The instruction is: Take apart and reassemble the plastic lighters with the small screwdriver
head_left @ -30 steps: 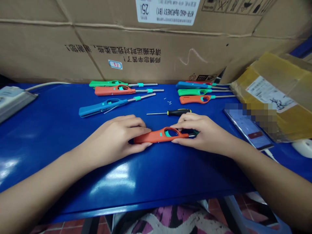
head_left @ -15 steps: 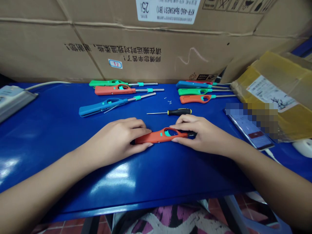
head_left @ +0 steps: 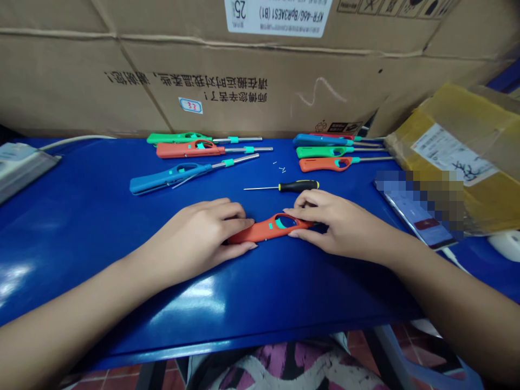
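An orange gas lighter with a teal trigger lies across the middle of the blue table, gripped at both ends. My left hand is closed on its handle end, thumb on the near side and fingers on the far side. At the trigger-guard end, my right hand pinches it between thumb and fingers. The tip beyond that pinch is mostly hidden by my right hand. Just behind the lighter lies a screwdriver with a black and yellow handle, its shaft pointing left. Several tiny screws are scattered behind the screwdriver.
At the back left lie green, orange and blue lighters. Several more lighters lie at the back right, beside a phone and a taped yellow box. A large carton walls off the back.
The orange lighter has shifted very slightly to the right, with both hands still on it. Everything else on the table lies as before.
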Action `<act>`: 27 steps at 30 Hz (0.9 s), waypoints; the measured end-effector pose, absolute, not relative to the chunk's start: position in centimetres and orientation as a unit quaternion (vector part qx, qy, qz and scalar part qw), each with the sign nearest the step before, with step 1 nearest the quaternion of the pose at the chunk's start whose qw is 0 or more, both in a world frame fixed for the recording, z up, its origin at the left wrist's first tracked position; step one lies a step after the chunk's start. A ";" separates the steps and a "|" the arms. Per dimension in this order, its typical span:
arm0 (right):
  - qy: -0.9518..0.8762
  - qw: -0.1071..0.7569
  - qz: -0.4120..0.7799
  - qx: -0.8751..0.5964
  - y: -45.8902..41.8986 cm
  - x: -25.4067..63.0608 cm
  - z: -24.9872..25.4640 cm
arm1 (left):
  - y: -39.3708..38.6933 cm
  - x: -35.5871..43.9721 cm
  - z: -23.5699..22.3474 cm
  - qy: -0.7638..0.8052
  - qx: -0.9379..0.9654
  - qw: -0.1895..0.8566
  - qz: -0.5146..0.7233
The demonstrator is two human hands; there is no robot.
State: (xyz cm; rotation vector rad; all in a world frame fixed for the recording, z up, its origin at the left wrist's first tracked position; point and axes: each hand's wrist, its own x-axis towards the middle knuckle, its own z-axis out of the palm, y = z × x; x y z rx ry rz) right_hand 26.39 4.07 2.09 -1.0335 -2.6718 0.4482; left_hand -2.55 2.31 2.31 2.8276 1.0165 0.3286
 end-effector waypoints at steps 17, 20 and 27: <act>-0.954 0.121 -0.015 -0.274 4.3 25.9 2.2 | 1.8 -2.0 2.2 0.285 0.948 -0.063 0.129; -0.947 0.159 0.026 -0.277 4.3 25.7 1.9 | 1.7 -1.8 2.5 0.296 0.945 -0.023 0.135; -0.935 0.221 0.040 -0.273 3.5 24.8 1.1 | 1.2 -1.3 2.3 0.304 0.940 0.049 0.149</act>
